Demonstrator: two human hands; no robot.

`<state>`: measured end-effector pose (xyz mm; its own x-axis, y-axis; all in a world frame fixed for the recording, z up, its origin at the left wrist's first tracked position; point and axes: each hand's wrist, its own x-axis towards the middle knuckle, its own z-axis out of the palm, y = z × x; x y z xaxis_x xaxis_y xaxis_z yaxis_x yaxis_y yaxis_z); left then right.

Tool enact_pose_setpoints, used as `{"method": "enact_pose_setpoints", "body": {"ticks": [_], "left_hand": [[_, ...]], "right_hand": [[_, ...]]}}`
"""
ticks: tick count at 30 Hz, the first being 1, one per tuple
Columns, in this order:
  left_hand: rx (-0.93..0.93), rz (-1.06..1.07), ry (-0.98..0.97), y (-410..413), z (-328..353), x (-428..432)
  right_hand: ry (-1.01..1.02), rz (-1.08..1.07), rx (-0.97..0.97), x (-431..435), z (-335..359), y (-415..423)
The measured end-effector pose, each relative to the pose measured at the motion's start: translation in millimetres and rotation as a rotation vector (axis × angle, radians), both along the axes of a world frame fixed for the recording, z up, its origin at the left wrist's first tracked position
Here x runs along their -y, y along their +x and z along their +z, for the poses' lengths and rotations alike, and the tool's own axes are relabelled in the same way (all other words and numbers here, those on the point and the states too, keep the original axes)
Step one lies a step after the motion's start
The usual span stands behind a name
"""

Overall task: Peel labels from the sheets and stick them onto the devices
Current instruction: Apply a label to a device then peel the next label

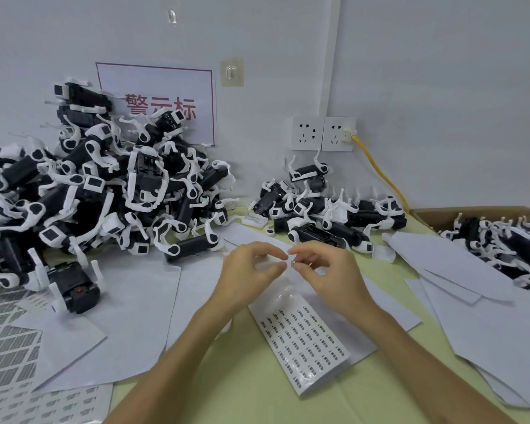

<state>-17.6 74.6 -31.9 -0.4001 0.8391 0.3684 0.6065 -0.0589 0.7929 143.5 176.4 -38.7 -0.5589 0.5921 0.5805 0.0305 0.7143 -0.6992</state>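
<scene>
A label sheet [306, 338] with rows of small black-printed labels lies on the table in front of me, its far end bare and shiny. Above that end, my left hand [251, 270] and my right hand [325, 270] meet fingertip to fingertip. They pinch a tiny label [290, 259] between them. A big heap of black-and-white devices [98, 191] fills the left of the table. A smaller group of devices [322, 215] lies behind my hands. One single device [74, 286] sits apart at the left.
Blank white backing sheets [471, 289] are strewn over the table. Grey-patterned sheets [6, 347] lie at the lower left. A cardboard box [441, 214] with more devices stands at the right. Wall sockets [322, 133] and a yellow cable [380, 172] sit behind.
</scene>
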Motion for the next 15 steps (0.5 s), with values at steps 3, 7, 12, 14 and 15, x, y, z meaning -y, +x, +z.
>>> {"method": "enact_pose_setpoints", "body": {"ticks": [3, 7, 12, 14, 15], "left_hand": [[0.047, -0.059, 0.008, 0.6, -1.4, 0.1], [0.126, -0.110, 0.053, 0.7, -1.6, -0.2], [0.212, -0.161, 0.070, 2.6, 0.1, 0.3], [0.225, -0.173, 0.071, 3.2, 0.2, -0.1], [0.228, -0.175, 0.072, 2.9, 0.4, -0.2]], "right_hand": [[-0.039, -0.004, -0.012, 0.9, 2.4, 0.9], [-0.083, -0.028, -0.038, 2.2, 4.7, 2.1], [-0.105, -0.087, -0.092, 2.2, 6.0, 3.3], [-0.079, -0.105, -0.092, 2.8, 6.7, 2.9], [-0.063, -0.112, -0.088, 3.2, 7.2, 2.5]]}}
